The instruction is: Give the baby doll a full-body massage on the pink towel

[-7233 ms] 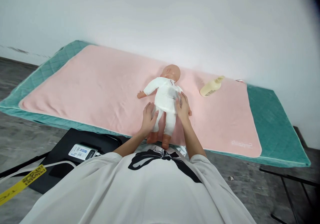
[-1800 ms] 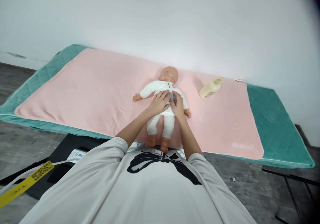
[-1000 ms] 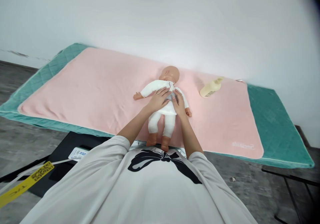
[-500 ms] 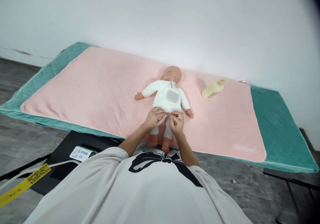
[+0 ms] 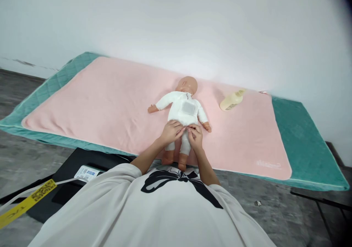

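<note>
A baby doll [image 5: 176, 109] with a white cloth body lies on a pink mat [image 5: 123, 93], its bald head toward the wall and its feet toward me. A greyish rectangular patch [image 5: 188, 108] shows on its torso. My left hand [image 5: 172, 130] and my right hand [image 5: 195, 135] rest side by side over the doll's hips, at the tops of its legs. Both have curled fingers, with thumbs and fingertips pinched together and nearly meeting in the middle. Whatever is between the fingertips is too small or hidden to make out.
A pale yellow bottle [image 5: 231, 101] lies on the mat right of the doll. Green quilted padding [image 5: 301, 140] extends beyond the mat, against a white wall [image 5: 176, 26]. Below left are a black chair [image 5: 68, 166], a white device [image 5: 86, 173] and a yellow tag [image 5: 30, 203] on a cable.
The view has shifted slightly, so the bed and doll appear a little lower. Both hands stay at the doll's hips, with only small finger movements.
</note>
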The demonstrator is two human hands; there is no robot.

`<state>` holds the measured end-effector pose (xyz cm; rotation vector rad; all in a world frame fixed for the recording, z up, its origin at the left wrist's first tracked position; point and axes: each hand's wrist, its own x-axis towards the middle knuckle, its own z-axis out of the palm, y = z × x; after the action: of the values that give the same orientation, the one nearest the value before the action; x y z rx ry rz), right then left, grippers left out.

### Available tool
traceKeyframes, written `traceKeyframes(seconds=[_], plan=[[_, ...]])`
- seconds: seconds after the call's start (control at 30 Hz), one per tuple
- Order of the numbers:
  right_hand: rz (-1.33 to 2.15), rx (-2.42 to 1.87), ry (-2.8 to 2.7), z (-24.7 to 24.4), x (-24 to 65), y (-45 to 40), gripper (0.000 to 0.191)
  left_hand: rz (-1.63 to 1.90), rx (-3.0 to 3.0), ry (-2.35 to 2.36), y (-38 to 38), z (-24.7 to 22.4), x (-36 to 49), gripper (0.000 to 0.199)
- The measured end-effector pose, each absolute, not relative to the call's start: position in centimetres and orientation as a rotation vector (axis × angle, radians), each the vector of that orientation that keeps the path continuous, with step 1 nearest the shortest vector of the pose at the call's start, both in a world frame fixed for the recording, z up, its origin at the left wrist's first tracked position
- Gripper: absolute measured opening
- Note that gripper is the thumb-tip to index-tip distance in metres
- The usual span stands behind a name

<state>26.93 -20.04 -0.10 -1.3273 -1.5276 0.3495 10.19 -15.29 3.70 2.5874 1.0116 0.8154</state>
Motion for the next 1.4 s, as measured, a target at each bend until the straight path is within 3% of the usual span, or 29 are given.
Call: traceKeyframes(seconds=[0.23, 0.73, 1.0, 1.4], plan=[[0.292, -1.357, -1.558, 0.9, 27.2, -19.5, 0.03, 0.93, 2.519, 1.069, -15.3, 4.1, 10.0, 0.029], [0.362, -1.397, -1.58, 0.8, 27.2, -18.6, 0.031, 0.777, 2.521, 1.077, -14.2, 4.6, 10.7, 0.028], [0.294, -1.362, -1.609, 2.3, 27.4, -18.6, 0.03, 0.922, 2.526, 1.181, -14.0, 5.4, 10.5, 0.032], [0.376, -1.393, -1.617, 0.3, 26.9, -18.4, 0.031, 0.809, 2.608, 1.113, -13.2, 4.0, 10.6, 0.03]])
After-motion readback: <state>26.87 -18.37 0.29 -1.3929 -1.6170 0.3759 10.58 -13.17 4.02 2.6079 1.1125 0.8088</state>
